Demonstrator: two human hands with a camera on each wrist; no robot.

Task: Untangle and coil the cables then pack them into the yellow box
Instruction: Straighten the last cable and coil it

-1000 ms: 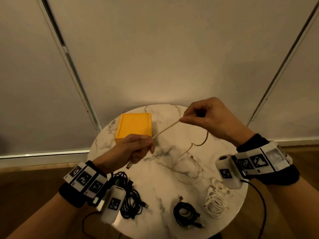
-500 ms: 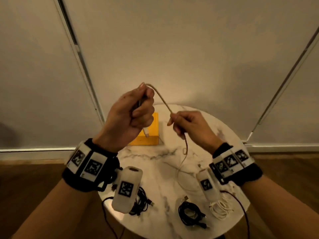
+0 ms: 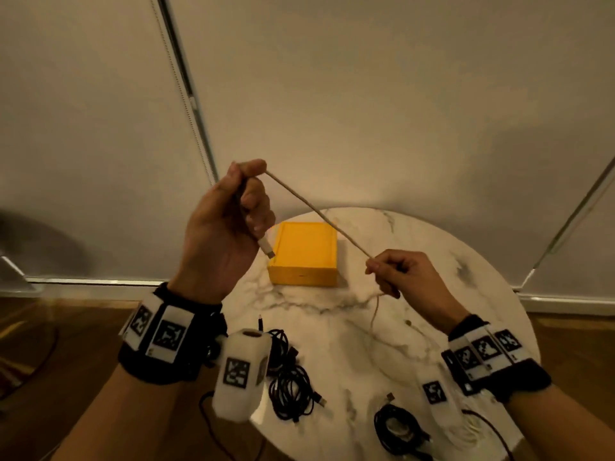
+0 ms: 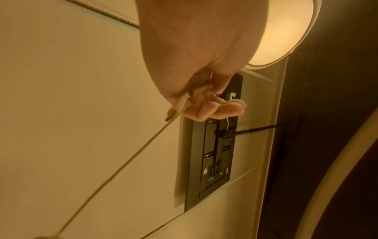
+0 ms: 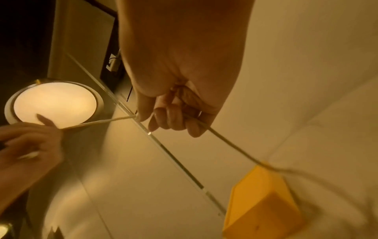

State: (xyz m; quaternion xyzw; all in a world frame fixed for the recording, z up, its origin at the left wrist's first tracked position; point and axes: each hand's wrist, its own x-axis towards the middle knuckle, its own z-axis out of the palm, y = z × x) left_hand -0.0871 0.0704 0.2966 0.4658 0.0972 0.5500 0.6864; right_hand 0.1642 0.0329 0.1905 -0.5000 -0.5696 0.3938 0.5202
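Observation:
A thin beige cable (image 3: 316,211) runs taut between my two hands above the round marble table (image 3: 466,277). My left hand (image 3: 239,207) is raised and grips the cable near its plug (image 3: 266,249), which hangs below the fist; the left wrist view shows the plug (image 4: 178,106) sticking out of the curled fingers. My right hand (image 3: 389,271) is lower, to the right, and pinches the cable (image 5: 106,121); the rest trails down to the table. The yellow box (image 3: 304,252) sits open behind the hands, also seen as the yellow box (image 5: 261,202) in the right wrist view.
Near the table's front edge lie a loose black cable bundle (image 3: 289,384), a coiled black cable (image 3: 399,430) and a white cable (image 3: 466,437) partly hidden by my right wrist device. A pale wall stands close behind the table; wooden floor surrounds it.
My left hand has risen with the plug end from table height to well above the box. My right hand has slid down and right along the cable, drawing it taut.

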